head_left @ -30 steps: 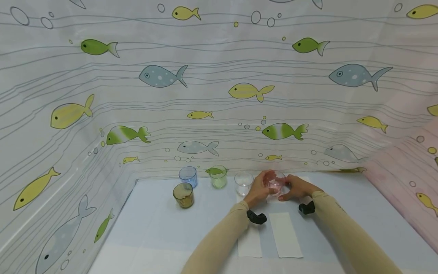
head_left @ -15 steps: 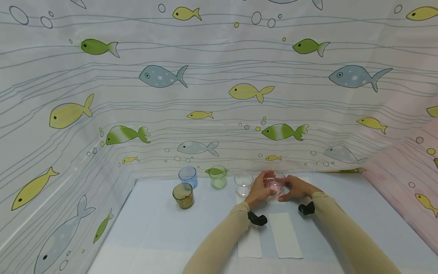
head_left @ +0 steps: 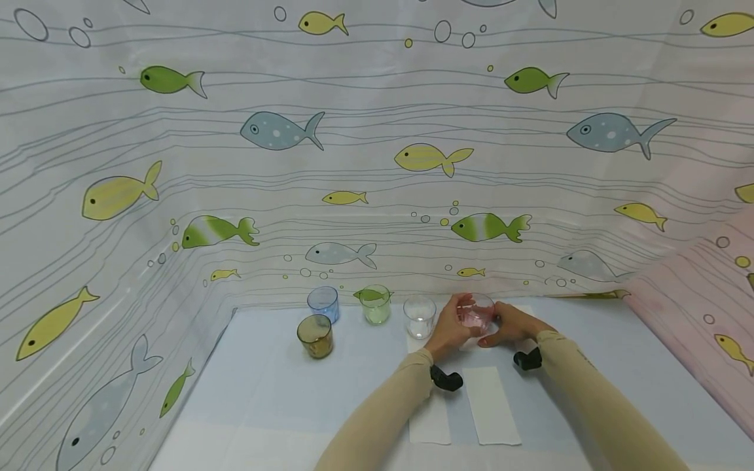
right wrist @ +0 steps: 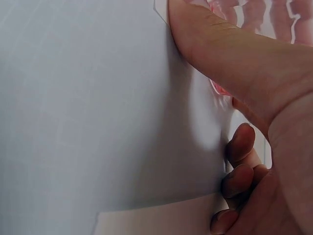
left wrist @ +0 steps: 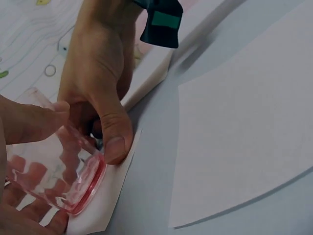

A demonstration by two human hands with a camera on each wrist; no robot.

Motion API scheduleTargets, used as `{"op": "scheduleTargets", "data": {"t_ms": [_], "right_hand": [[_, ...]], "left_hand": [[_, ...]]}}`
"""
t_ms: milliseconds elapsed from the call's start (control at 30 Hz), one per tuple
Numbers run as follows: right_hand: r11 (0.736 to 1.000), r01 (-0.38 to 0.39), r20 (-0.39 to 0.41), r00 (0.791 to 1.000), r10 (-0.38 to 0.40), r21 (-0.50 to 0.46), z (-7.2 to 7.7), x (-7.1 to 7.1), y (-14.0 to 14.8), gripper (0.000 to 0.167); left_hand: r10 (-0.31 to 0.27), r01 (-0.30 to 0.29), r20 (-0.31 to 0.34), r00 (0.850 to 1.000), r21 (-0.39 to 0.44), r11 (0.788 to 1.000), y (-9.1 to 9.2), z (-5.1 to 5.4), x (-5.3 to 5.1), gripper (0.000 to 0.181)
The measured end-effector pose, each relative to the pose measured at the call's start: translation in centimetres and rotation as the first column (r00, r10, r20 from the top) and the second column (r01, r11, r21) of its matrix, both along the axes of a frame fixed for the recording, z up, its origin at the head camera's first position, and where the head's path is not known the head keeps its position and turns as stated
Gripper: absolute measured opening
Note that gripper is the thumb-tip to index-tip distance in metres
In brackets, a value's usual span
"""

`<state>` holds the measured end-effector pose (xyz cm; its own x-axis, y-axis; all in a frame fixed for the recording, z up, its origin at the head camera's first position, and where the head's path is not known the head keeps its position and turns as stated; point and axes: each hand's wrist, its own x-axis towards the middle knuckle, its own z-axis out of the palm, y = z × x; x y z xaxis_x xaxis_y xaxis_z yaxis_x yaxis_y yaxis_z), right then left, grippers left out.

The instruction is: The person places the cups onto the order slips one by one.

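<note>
A pink glass stands toward the back right of the table, over a white paper piece. My left hand holds it from the left, thumb on the near side and fingers round the far side, seen through the glass in the left wrist view. My right hand is at its right side. The right thumb lies straight beside the base, on the paper's edge; the other right fingers are loosely bent by the table. Whether they touch the glass is unclear.
Left of the hands stand a clear glass, a green glass, a blue glass and an amber glass. Two white strips lie nearer. A fish-print curtain rises behind the table.
The pink glass has shifted very slightly right. My left wrist has moved a little right and nearer, the fingers still round the glass. My right hand has stayed almost in place.
</note>
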<state>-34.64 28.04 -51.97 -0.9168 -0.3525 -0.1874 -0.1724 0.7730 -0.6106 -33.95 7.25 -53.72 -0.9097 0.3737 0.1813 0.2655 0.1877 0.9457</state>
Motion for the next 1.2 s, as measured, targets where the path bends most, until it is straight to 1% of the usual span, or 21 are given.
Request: {"op": "scheduleTargets", "data": {"t_ms": [100,200,300,467,600,700,767,867,933,1033,1133,1200], "right_hand": [[1.000,0.010,0.003,1.000,-0.010,0.006,0.0,0.0,0.0,0.073],[1.000,0.013,0.005,1.000,-0.013,0.011,0.0,0.0,0.0,0.071],[1.000,0.023,0.009,1.000,-0.023,0.015,0.1,0.1,-0.1,0.071],[1.000,0.017,-0.010,1.000,-0.017,0.025,0.2,0.1,-0.1,0.073],[0.999,0.011,-0.017,1.000,-0.010,0.034,0.2,0.1,-0.1,0.080],[0.999,0.003,-0.016,1.000,-0.003,0.032,0.3,0.2,-0.2,0.088],[1.000,-0.006,-0.020,1.000,0.007,0.030,0.3,0.2,-0.2,0.091],[1.000,-0.011,-0.020,1.000,0.011,0.023,0.3,0.3,-0.3,0.093],[1.000,-0.011,-0.021,1.000,0.011,0.021,0.2,0.3,-0.2,0.092],[1.000,-0.019,-0.031,0.999,0.019,0.016,0.1,0.2,-0.1,0.088],[0.999,-0.027,-0.033,0.999,0.028,0.022,0.0,0.1,0.0,0.093],[0.999,-0.036,-0.041,0.998,0.037,0.033,0.0,0.0,0.1,0.094]], "left_hand": [[0.031,-0.032,-0.014,0.999,-0.019,0.999,0.2,0.1,0.1,0.077],[0.053,-0.053,-0.004,0.999,-0.016,0.998,0.2,0.2,0.4,0.075],[0.058,-0.058,0.004,0.998,-0.010,0.998,0.3,0.3,0.4,0.075],[0.063,-0.063,0.001,0.998,-0.005,0.998,0.2,0.5,0.3,0.074],[0.072,-0.072,0.018,0.997,0.008,0.997,0.3,0.7,0.4,0.075],[0.084,-0.085,0.035,0.996,0.017,0.996,0.4,0.6,0.4,0.079],[0.090,-0.092,0.051,0.995,0.023,0.996,0.5,0.6,0.4,0.085],[0.109,-0.110,0.051,0.993,0.025,0.994,0.7,0.6,0.5,0.095],[0.124,-0.125,0.029,0.992,0.022,0.992,0.8,0.8,0.5,0.101],[0.157,-0.157,-0.041,0.987,0.011,0.988,0.9,1.3,0.6,0.104],[0.190,-0.188,-0.124,0.974,0.029,0.982,0.7,2.3,0.8,0.105],[0.199,-0.194,-0.166,0.966,0.046,0.980,0.5,3.2,1.0,0.104]]}}
